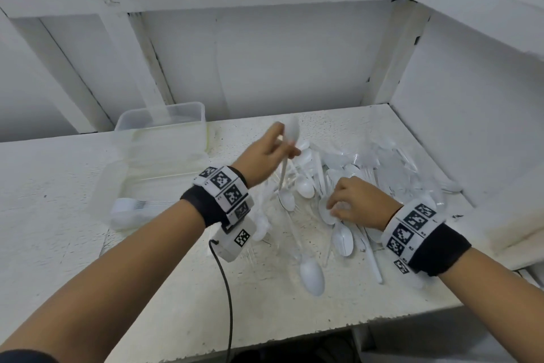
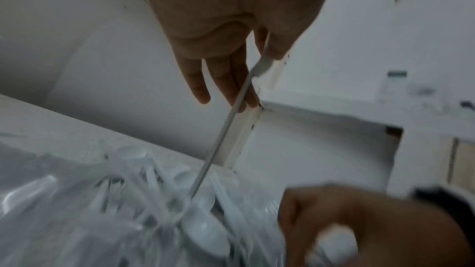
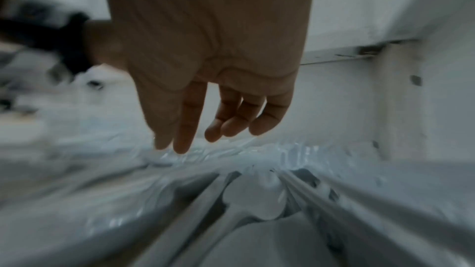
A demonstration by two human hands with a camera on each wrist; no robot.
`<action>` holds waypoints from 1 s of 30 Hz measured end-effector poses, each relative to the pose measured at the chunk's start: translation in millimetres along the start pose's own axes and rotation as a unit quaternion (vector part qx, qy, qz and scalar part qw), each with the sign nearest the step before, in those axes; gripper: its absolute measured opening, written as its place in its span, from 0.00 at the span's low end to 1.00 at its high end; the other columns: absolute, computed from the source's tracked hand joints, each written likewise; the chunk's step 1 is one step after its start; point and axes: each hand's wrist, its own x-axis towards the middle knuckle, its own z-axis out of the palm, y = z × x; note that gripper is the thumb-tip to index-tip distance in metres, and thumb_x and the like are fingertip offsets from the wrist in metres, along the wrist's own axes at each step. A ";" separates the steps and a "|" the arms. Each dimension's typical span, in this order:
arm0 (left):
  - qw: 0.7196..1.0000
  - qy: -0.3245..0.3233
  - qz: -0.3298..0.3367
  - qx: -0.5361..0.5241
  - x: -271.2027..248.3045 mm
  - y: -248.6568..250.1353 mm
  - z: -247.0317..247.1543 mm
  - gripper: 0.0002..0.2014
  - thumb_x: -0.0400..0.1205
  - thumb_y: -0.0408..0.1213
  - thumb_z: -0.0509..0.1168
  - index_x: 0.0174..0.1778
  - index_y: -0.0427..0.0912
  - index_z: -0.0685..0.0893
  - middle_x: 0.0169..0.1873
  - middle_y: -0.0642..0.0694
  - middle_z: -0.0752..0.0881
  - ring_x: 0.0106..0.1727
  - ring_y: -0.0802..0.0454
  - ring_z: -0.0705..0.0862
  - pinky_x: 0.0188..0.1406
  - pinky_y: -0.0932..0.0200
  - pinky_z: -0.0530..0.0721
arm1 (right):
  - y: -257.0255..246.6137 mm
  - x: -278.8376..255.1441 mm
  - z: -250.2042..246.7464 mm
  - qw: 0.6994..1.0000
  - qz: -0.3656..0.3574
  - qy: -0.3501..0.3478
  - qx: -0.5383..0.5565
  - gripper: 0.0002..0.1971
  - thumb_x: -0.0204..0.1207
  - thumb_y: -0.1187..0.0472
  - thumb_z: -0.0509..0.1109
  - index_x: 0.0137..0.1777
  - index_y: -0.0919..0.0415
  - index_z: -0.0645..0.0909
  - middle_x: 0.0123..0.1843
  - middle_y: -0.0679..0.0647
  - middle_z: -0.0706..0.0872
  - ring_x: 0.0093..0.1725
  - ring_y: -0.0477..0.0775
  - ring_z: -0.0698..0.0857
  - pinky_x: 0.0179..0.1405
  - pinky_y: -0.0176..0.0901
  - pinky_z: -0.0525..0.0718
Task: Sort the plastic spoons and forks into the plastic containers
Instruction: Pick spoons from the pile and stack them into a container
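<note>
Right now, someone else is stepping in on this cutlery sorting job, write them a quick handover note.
Left hand: pinching a white spoon by its handle, raised over the pile.
Right hand: down in the pile of spoons and forks, fingers curled on a spoon bowl.
Two clear containers sit left of the pile: the near container holds some white cutlery at its front end; the far container looks empty.
Done: only a few pieces sorted.
Left: nearly the whole pile, much of it lying on clear plastic wrap.
</note>
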 end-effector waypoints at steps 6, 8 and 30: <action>0.989 0.128 -0.021 -0.066 3.0 0.4 -18.8 0.01 0.87 0.40 0.53 0.52 0.51 0.69 0.30 0.49 0.80 0.32 0.53 0.82 0.42 0.49 0.82 | -19.6 8.9 14.3 0.970 -0.031 -0.026 -0.240 0.16 0.65 0.44 0.76 0.47 0.54 0.84 0.50 0.53 0.80 0.49 0.56 0.80 0.42 0.48 0.74; 0.990 0.133 -0.023 -0.031 -0.7 -4.3 -18.5 0.03 0.87 0.42 0.53 0.54 0.49 0.69 0.30 0.51 0.76 0.31 0.55 0.78 0.39 0.51 0.81 | -22.7 9.9 15.0 0.963 -0.030 0.005 -0.269 0.15 0.52 0.47 0.84 0.30 0.54 0.84 0.37 0.52 0.81 0.35 0.54 0.81 0.29 0.44 0.68; 0.990 0.062 -0.112 0.066 -14.8 -13.5 -7.0 0.14 0.86 0.41 0.56 0.65 0.40 0.68 0.27 0.52 0.71 0.27 0.57 0.70 0.26 0.65 0.68 | -27.5 17.0 7.3 0.992 0.064 0.106 0.022 0.11 0.80 0.50 0.63 0.46 0.58 0.76 0.49 0.51 0.76 0.49 0.51 0.76 0.50 0.43 0.75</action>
